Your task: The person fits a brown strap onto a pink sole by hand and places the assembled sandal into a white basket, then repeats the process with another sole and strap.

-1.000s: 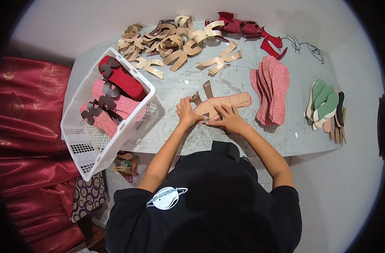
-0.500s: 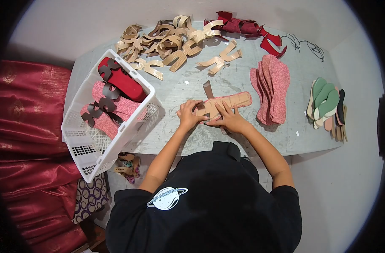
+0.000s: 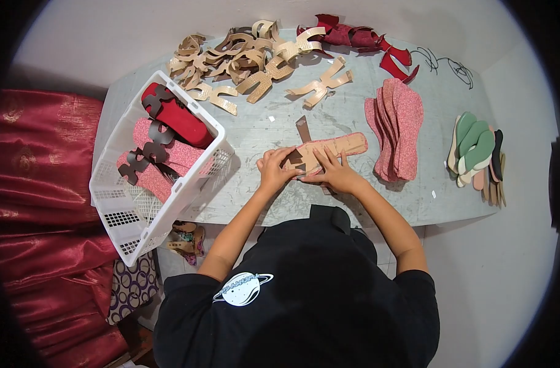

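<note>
A pink-edged sandal insole [image 3: 347, 146] lies with its tan underside up on the table in front of me. A dark brown strap [image 3: 302, 129] passes beneath it, one end sticking out on the far side and a folded end showing on the tan face. My left hand [image 3: 275, 168] is closed around the insole's left end, thumb at the strap. Across the middle, my right hand [image 3: 335, 173] grips the insole, fingers spread over the top and thumb by the near edge. Both thumbs nearly meet at the folded strap end; what lies under the fingers is hidden.
To the left stands a white plastic basket [image 3: 217, 129] holding pink and red soles with brown straps. Beige cut straps [image 3: 249, 64] and red pieces [image 3: 353, 40] lie at the back. On the right are stacked pink insoles [image 3: 397, 132] and green, white and black soles [image 3: 476, 144].
Both hands stay almost in place on the insole. My left fingers and thumb have shifted slightly, and a little more of the folded brown strap end shows.
</note>
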{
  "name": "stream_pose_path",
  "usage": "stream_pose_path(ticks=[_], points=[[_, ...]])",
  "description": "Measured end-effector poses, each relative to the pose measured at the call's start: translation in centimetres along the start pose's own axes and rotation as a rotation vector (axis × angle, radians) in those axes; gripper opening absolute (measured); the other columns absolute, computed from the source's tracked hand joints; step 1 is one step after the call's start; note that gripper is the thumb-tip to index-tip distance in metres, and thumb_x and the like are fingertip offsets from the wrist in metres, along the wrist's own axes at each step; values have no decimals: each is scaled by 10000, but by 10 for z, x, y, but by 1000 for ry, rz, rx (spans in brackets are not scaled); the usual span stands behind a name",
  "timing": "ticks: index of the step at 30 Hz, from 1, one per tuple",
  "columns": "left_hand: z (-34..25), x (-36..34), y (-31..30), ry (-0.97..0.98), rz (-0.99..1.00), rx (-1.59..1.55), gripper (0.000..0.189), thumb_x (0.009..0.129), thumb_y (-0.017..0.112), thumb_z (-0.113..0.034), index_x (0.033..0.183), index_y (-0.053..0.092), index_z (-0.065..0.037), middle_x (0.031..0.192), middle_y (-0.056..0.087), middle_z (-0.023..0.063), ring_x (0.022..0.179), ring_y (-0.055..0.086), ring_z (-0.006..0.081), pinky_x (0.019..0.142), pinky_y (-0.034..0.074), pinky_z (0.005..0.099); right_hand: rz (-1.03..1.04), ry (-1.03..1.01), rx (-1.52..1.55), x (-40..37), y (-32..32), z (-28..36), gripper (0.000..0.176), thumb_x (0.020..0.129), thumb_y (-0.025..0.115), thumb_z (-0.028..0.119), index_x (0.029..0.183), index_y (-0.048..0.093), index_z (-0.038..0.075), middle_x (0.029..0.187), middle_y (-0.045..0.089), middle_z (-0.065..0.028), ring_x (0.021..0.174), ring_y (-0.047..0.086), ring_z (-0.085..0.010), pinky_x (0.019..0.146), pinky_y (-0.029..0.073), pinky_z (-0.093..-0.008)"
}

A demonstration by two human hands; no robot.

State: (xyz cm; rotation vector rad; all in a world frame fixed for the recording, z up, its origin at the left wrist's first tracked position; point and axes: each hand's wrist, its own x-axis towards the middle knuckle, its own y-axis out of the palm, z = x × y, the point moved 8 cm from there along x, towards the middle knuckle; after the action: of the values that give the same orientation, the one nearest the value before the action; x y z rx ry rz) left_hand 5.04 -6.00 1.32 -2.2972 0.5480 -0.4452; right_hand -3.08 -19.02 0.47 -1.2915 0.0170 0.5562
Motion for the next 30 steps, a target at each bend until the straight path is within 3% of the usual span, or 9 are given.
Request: stream_pose_path(ticks=[15,24,30], points=[[-13,-3,-5,158,14,205,628,604,708,-483,1140,615,-169,1140,588,-43,970,448,199,840,234,397,26,17,28,-1,-1,1,561,797,583,277,1229,374,566,1491,51,-100,1358,55,-377,1012,70,-651],[-19,-8,0,260,16,356,543,690,646,-473,1117,622,-138,1186,564,-33,968,464,197,821,251,413,29,22,23,-1,-2,1,558,802,581,266,1229,379,562,1493,49,-93,1360,54,-373,1013,72,-648],[-21,-13,1,229,-17,332,498,723,634,-444,1110,623,-130,1221,540,-28,984,465,193,821,255,423,19,15,32,-2,-2,1,551,802,579,269,1229,383,558,1492,52,-96,1360,60,-372,1014,73,-647]])
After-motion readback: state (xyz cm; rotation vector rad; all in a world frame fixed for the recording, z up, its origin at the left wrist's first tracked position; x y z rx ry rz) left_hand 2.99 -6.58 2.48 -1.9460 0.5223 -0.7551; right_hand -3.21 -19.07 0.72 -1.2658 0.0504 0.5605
